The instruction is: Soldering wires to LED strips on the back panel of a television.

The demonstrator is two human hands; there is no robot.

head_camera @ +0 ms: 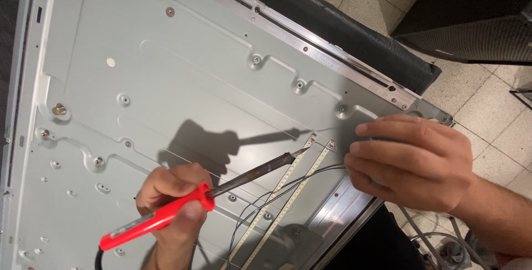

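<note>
My left hand grips the red handle of a soldering iron. Its dark metal tip touches the top end of the left of two thin LED strips, which lie side by side on a large grey metal back panel. My right hand rests on the panel's right edge. Its fingers are curled around a small bluish object that is mostly hidden. Thin black wires run from its fingertips down across the strips.
The panel lies on a dark padded surface, with several screw bosses and raised ridges on it. A dark box stands on the tiled floor at the upper right. Cables and metal legs show at the lower right.
</note>
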